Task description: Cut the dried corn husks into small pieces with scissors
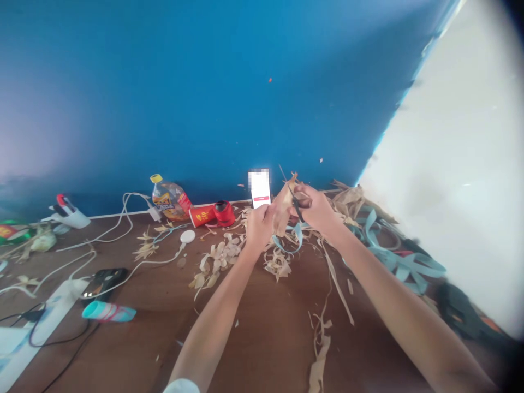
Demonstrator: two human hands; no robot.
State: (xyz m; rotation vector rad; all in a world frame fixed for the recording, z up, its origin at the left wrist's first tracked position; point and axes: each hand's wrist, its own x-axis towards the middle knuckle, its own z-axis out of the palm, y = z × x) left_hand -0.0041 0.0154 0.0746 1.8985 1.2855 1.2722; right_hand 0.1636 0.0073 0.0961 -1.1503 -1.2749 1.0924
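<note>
Near the back of the brown table, my left hand (259, 228) grips a piece of dried husk (282, 212) that stands up, pale tan and papery. My right hand (318, 210) is closed around dark-handled scissors (297, 208), their thin blades pointing up and left across the husk. The fingers partly cover the handles, so I cannot tell how far the blades are apart. Cut, petal-like husk pieces (221, 257) lie left of my left forearm, and crumpled scraps (278, 265) lie below the hands. Just behind my left hand a lit phone (261, 188) leans upright.
Left of the phone are a plastic bottle (170, 199) with a yellow cap and a red can (203, 215). White cables, a power strip (49, 322) and a teal roll (109, 311) occupy the left side. Pale blue strips (409, 265) and more husks (352, 201) lie rightward, beside the wall.
</note>
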